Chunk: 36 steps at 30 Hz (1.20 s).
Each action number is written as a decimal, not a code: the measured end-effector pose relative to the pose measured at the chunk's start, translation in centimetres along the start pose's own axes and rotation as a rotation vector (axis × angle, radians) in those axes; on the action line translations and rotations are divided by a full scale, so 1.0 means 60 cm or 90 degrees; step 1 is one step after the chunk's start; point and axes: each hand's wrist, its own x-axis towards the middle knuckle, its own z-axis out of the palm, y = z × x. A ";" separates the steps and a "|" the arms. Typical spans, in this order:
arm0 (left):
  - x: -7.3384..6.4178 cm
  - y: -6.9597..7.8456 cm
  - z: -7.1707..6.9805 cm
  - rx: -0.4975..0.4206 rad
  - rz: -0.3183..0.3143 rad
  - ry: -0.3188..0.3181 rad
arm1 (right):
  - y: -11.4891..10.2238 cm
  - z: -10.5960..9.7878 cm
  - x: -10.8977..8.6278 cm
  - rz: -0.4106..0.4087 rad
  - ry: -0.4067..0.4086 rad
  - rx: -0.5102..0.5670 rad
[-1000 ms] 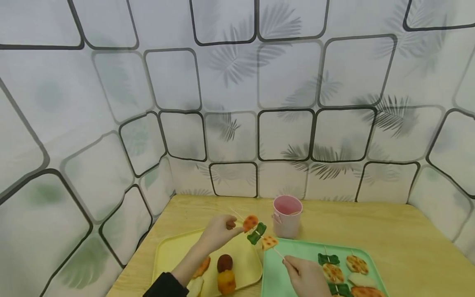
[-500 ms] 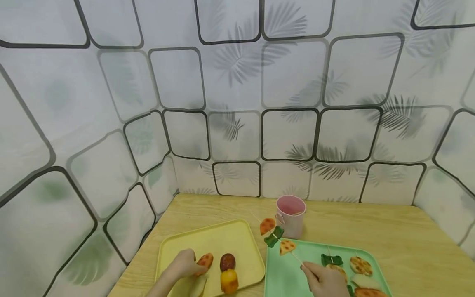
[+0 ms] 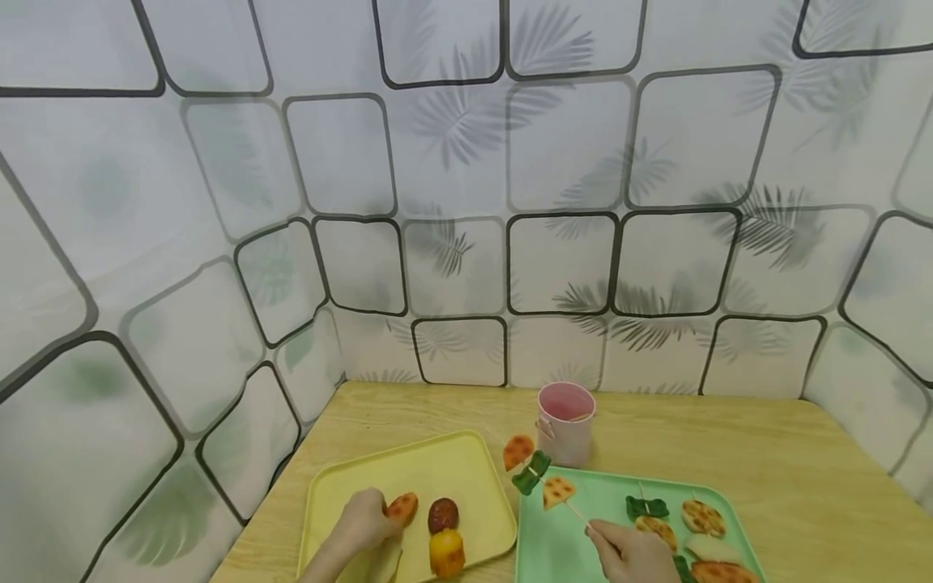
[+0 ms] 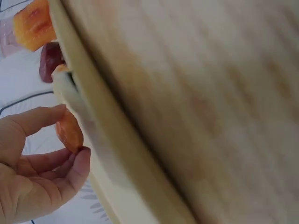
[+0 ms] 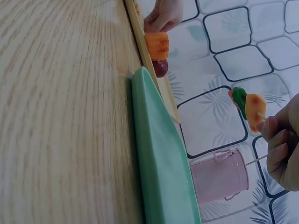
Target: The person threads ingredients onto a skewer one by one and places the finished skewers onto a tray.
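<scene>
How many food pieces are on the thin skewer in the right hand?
3, outward from the right hand: spotted yellow triangular piece, folded green piece, spotted orange rounded piece.

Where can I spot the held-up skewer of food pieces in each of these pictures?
Head: low, just right of centre, the skewer is in the right grip.
Left wrist: not in it.
Right wrist: at the right, about mid-height.
Shared landmark: the yellow-orange chunk next to the dark red piece shows in all three views.
</scene>
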 end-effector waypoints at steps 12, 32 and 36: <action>0.059 0.065 -0.057 -0.085 0.047 -0.022 | -0.004 0.017 -0.010 -0.262 -0.023 -0.007; 0.063 0.100 -0.044 -0.062 0.074 0.001 | -0.002 0.020 -0.012 -0.235 -0.031 -0.041; 0.064 0.103 -0.043 -0.072 0.064 0.001 | 0.001 0.025 -0.012 -0.266 0.003 -0.034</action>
